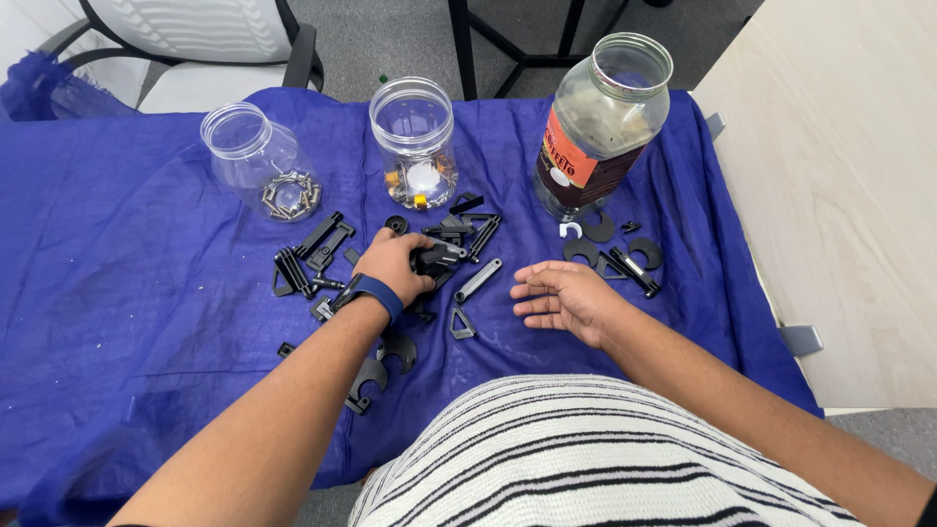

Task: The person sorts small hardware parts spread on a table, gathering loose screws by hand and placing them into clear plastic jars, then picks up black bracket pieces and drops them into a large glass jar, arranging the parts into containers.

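My left hand [393, 265], with a blue band at the wrist, is closed on a small black plastic part [436, 258] in the middle of a pile of black parts [459, 234] on the blue cloth [127, 293]. To its right my right hand [566, 298] rests on the cloth, fingers loosely apart and pointing left, holding nothing. A black bar [478, 280] and a small black triangle piece [462, 323] lie between the two hands.
Three open clear jars stand at the back: a left one with metal pieces [262, 161], a middle one with yellow and white bits [415, 141], and a tall labelled one [600, 122]. More black parts [625, 259] lie right. A light wooden table [839, 195] stands right, a chair [195, 44] behind.
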